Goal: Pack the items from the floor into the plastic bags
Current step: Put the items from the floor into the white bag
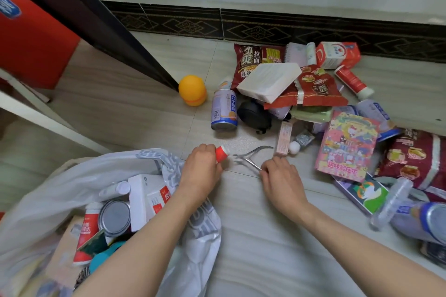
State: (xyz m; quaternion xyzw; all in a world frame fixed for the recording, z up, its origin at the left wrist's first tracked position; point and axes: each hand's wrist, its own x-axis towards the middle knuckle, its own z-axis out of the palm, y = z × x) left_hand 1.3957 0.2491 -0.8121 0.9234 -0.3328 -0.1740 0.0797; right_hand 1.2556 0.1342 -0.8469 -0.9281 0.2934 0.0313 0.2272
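My left hand (201,167) grips a small red and white bottle (222,152) just above the floor, beside the open white plastic bag (48,200). My right hand (277,176) pinches one handle of metal pliers (251,155) that lie on the floor with the jaws pointing away from me. Inside the bag lie a tin can (115,217), white boxes (144,198) and a red tube (87,231). A pile of items sits at the right: a blue can (224,111), snack packets (313,89), a white block (269,81), a pink box (347,147).
An orange ball (192,90) rests by a dark post (96,24). A red carton (337,54) and a red tube (353,82) lie near the patterned skirting (265,29). A clear bottle (391,202) and a blue can (432,219) lie at the far right.
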